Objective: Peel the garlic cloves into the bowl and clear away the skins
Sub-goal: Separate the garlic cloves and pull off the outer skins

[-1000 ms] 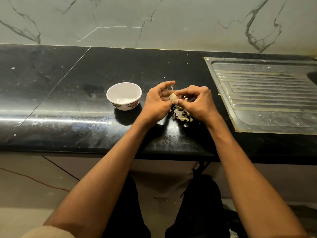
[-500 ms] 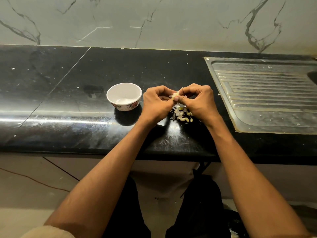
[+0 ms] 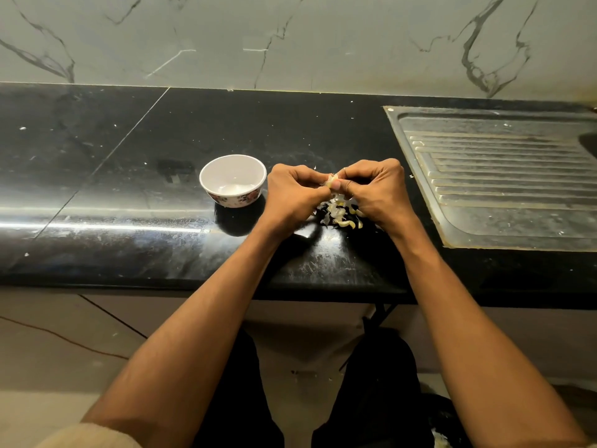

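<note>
Pinching one garlic clove [image 3: 332, 182] between us, our left hand [image 3: 295, 197] and right hand [image 3: 374, 192] meet knuckle to knuckle just above the dark surface [image 3: 145, 202], each with its fingers curled in and its thumb tip pressed onto the clove from its own side. We judge this two-sided hold serves the peeling: one hand steadies the clove while the other works at its papery skin, though which does which we cannot tell, since the clove shows only as a small pale patch in the gap between the thumbs. It sits at the very point where the hands touch, raised off the surface, not resting on it. Directly beneath it, and partly hidden under the right hand, lies a loose pile of skins and cloves [image 3: 339, 218], so whatever comes away should drop onto that heap and not scatter; we cannot tell which pieces there are still unpeeled. The bowl [image 3: 232, 181] stands just beside the left hand, on its outer side, close enough for a short reach once the clove is bare; we see nothing lying in it. Farther off to the right, well apart from the work, is the ribbed steel drainboard [image 3: 504, 176], and behind everything the marble wall [image 3: 290, 40].
</note>
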### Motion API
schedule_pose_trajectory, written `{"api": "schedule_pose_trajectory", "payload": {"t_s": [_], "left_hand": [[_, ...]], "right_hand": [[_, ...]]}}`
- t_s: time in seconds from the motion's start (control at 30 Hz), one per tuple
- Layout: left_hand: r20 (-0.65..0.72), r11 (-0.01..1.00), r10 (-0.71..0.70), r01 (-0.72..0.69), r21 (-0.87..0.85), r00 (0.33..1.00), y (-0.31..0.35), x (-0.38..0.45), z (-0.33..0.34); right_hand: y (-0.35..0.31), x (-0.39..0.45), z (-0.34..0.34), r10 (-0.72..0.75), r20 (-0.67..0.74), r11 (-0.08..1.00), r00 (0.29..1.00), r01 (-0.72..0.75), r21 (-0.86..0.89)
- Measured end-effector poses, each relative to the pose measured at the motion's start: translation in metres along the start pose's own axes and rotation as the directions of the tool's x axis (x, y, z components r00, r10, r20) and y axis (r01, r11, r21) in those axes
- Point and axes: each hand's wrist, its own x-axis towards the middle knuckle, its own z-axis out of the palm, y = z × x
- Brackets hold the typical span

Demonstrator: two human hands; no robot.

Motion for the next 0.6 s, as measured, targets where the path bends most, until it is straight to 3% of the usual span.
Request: {"api": "schedule_pose_trajectory", "payload": {"t_s": [0.6], "left_hand": [[0.061, 0.977, -0.049, 0.061, -0.203, 0.997, 0.0033, 0.0029, -0.0050]], "right_hand": [[-0.0090, -0.0010, -0.0007, 0.099, -0.050, 0.978, 0.994, -0.088, 0.192]]}}
